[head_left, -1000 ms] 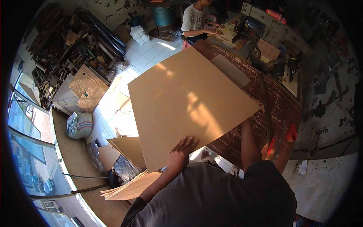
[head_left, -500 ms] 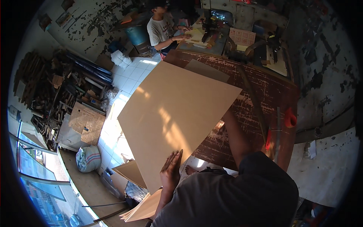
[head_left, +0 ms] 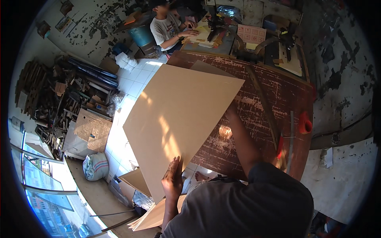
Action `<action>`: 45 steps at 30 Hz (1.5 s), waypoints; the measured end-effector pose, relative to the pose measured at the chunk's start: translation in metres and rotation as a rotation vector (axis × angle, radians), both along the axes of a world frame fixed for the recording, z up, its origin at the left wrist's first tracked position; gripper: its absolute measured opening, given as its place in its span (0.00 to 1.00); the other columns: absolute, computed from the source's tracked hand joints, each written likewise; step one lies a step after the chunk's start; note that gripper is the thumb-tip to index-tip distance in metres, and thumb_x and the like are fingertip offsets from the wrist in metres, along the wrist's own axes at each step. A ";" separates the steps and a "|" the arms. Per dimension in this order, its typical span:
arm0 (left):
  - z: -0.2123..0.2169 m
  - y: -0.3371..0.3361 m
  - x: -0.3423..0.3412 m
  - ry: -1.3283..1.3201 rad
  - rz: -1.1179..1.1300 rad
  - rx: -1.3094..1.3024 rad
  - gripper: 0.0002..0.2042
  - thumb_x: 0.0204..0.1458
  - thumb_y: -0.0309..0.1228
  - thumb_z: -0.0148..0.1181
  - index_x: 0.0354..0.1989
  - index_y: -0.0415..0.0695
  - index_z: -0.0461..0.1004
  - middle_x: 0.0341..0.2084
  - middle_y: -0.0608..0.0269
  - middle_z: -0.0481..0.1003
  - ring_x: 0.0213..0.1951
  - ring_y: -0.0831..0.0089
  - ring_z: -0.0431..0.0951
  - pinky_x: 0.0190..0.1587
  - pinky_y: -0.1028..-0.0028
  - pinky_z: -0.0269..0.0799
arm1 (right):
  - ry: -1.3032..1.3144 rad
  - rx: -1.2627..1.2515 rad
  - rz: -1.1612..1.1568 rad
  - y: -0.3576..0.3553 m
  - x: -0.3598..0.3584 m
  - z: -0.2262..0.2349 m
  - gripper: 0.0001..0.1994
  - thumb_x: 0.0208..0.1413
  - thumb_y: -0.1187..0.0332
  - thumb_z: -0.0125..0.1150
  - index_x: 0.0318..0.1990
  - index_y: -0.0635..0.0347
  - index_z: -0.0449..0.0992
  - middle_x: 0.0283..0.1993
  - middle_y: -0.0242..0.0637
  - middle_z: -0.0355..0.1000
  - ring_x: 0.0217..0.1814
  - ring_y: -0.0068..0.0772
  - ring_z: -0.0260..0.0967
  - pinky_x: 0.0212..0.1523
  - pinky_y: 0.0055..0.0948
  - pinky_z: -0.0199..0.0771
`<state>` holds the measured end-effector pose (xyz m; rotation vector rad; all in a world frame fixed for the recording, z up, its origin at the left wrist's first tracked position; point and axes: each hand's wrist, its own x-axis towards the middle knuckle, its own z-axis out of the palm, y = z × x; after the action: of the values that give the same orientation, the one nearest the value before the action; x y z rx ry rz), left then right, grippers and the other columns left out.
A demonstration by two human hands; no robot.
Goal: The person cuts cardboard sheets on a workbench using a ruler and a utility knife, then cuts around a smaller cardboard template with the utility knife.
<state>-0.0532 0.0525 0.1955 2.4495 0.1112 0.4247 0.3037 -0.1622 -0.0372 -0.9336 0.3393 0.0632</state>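
Note:
A large tan cardboard sheet (head_left: 178, 103) is held tilted in front of me, over the left side of the table. My left hand (head_left: 172, 178) grips its near edge, the fingers straight and close together along the face. My right forearm (head_left: 242, 139) reaches under the right edge of the sheet, which hides the right hand and its fingers. Behind the far corner, part of another greyish board (head_left: 212, 68) lies on the brown worn table (head_left: 274, 95). Beside my left forearm is a stack of tan sheets (head_left: 149, 218).
A long bar (head_left: 262, 105) lies across the table, with a red roll (head_left: 304, 123) and a thin metal ruler (head_left: 291, 137) near its right edge. Another person (head_left: 170, 29) works at a machine beyond. Scrap wood (head_left: 55, 99) and a white sack (head_left: 95, 166) stand at left.
The sheet's far and right corners have shifted left, uncovering more of the table. My left hand and right forearm have moved slightly left with it.

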 end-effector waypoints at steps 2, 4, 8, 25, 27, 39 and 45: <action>-0.002 -0.001 0.001 0.009 -0.003 0.011 0.23 0.50 0.11 0.55 0.55 0.42 0.78 0.54 0.55 0.78 0.57 0.58 0.77 0.62 0.63 0.72 | 0.010 -0.099 -0.008 0.002 -0.001 -0.001 0.16 0.66 0.56 0.53 0.49 0.59 0.74 0.34 0.39 0.75 0.32 0.33 0.74 0.34 0.40 0.75; -0.004 -0.001 0.002 0.014 -0.002 0.022 0.23 0.50 0.11 0.55 0.55 0.42 0.78 0.54 0.55 0.78 0.58 0.58 0.77 0.62 0.63 0.72 | 0.000 -0.088 0.018 0.005 -0.002 -0.002 0.16 0.66 0.56 0.53 0.49 0.59 0.74 0.35 0.39 0.75 0.32 0.33 0.75 0.35 0.40 0.75; -0.004 -0.003 0.004 0.030 -0.028 0.075 0.25 0.48 0.13 0.62 0.57 0.41 0.75 0.55 0.53 0.77 0.58 0.60 0.77 0.62 0.65 0.71 | -0.037 -0.061 0.129 0.013 -0.006 0.003 0.16 0.65 0.57 0.54 0.50 0.60 0.74 0.37 0.40 0.76 0.34 0.35 0.75 0.36 0.40 0.75; -0.009 -0.007 0.004 0.048 0.018 -0.043 0.25 0.49 0.15 0.61 0.59 0.42 0.74 0.54 0.50 0.77 0.58 0.55 0.76 0.63 0.60 0.71 | -0.349 -1.025 0.376 0.032 0.031 0.056 0.15 0.63 0.62 0.56 0.52 0.60 0.75 0.43 0.43 0.76 0.40 0.40 0.76 0.42 0.41 0.76; -0.009 -0.008 0.005 0.028 0.006 -0.007 0.25 0.49 0.15 0.60 0.59 0.42 0.74 0.53 0.51 0.77 0.57 0.54 0.77 0.62 0.60 0.71 | -0.391 -1.134 0.371 0.031 0.034 0.059 0.15 0.63 0.62 0.56 0.52 0.61 0.75 0.44 0.44 0.76 0.41 0.41 0.76 0.43 0.41 0.76; -0.022 0.000 -0.005 -0.085 0.050 -0.044 0.27 0.48 0.15 0.61 0.60 0.43 0.72 0.53 0.52 0.78 0.54 0.53 0.79 0.61 0.59 0.74 | -0.708 -1.672 0.053 -0.036 0.061 0.104 0.16 0.61 0.65 0.58 0.54 0.61 0.76 0.49 0.46 0.77 0.45 0.44 0.77 0.47 0.42 0.76; -0.023 -0.011 -0.004 -0.141 0.052 -0.080 0.27 0.50 0.15 0.59 0.62 0.43 0.71 0.52 0.51 0.78 0.53 0.54 0.80 0.59 0.59 0.75 | -0.838 -1.642 0.275 -0.110 0.075 0.169 0.14 0.64 0.72 0.51 0.54 0.58 0.76 0.51 0.49 0.75 0.53 0.52 0.72 0.53 0.46 0.72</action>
<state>-0.0570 0.0416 0.1724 2.3347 0.1301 0.6024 0.3792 -0.2726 0.1316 -2.4857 -0.6810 -0.4176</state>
